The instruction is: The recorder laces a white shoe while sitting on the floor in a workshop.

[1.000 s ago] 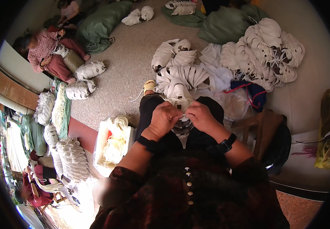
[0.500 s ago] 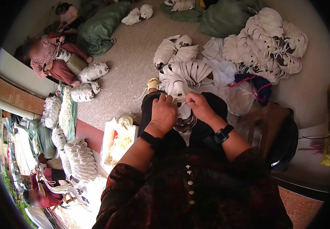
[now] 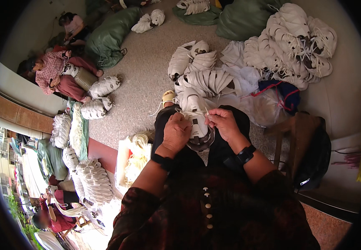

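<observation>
A white shoe [image 3: 198, 127] with a dark heel end sits between my knees, its toe pointing away from me. On its right side my right hand [image 3: 223, 122] is closed, with a white shoelace [image 3: 206, 111] pinched between thumb and fingertips; the lace end sticks up. My left hand [image 3: 176, 131] is curled closed against the shoe's left edge. What its fingers hold is hidden under the knuckles. Just beyond the toe lies a row of nested white shoes [image 3: 207, 79].
More white shoes [image 3: 188, 58] and a large shoe pile [image 3: 291, 46] lie ahead and to the right. A white box of laces [image 3: 123, 154] stands left of my knee, a wooden stool [image 3: 291, 137] right. Co-workers sit at left; green sacks [image 3: 113, 35] lie beyond.
My hands have moved apart, off the middle of the shoe to its two sides. My right hand has drawn the lace to the right, and more of the shoe's opening shows.
</observation>
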Demonstrator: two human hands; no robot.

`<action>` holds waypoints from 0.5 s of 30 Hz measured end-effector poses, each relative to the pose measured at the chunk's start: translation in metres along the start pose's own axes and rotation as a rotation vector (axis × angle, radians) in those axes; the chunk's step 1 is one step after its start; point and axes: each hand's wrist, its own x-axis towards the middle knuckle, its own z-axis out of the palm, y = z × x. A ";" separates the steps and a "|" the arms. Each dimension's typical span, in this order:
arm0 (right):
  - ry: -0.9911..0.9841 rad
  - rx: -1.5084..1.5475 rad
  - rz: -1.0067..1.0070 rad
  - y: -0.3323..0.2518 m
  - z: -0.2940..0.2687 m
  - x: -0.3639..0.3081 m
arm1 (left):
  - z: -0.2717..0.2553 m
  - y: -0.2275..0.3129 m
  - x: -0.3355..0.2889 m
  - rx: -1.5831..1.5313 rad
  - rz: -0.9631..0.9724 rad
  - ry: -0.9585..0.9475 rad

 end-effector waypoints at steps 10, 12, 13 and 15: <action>-0.037 -0.001 -0.007 0.001 -0.005 0.003 | 0.022 -0.006 -0.002 -0.333 -0.324 0.081; -0.014 0.022 0.002 0.001 -0.004 0.003 | 0.023 -0.014 -0.002 -0.436 -0.198 0.067; -0.016 0.021 0.007 0.001 -0.003 0.004 | 0.025 -0.017 -0.001 -0.437 -0.203 0.068; -0.013 -0.007 0.018 -0.002 -0.002 0.005 | 0.023 -0.014 0.003 -0.368 -0.114 0.059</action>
